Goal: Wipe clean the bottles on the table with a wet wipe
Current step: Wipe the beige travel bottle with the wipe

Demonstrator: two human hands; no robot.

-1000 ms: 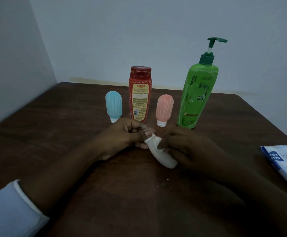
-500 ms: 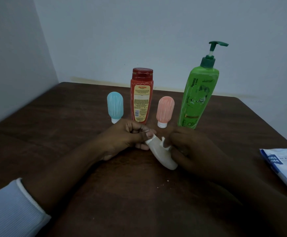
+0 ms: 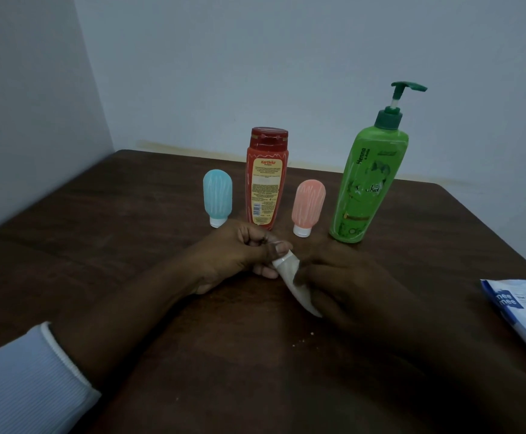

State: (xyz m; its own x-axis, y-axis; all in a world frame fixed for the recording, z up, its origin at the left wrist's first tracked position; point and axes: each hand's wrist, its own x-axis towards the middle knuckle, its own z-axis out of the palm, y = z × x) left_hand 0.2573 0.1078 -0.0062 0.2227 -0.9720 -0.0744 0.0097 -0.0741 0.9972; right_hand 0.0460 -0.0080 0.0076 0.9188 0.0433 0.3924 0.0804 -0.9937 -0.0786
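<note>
Hands share a small white bottle (image 3: pixel 286 270) that slants from 11 to 5 o'clock: the left hand (image 3: pixel 239 255) pinches its cap end, the right hand (image 3: pixel 343 283) curls round its body. At 12 o'clock, just beyond, stands the red bottle (image 3: pixel 266 183).

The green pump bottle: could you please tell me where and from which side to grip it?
Probably the green pump bottle round its wide body, from its right: it stands upright, the pink bottle stands at its left, and the thin pump neck looks weak.
</note>
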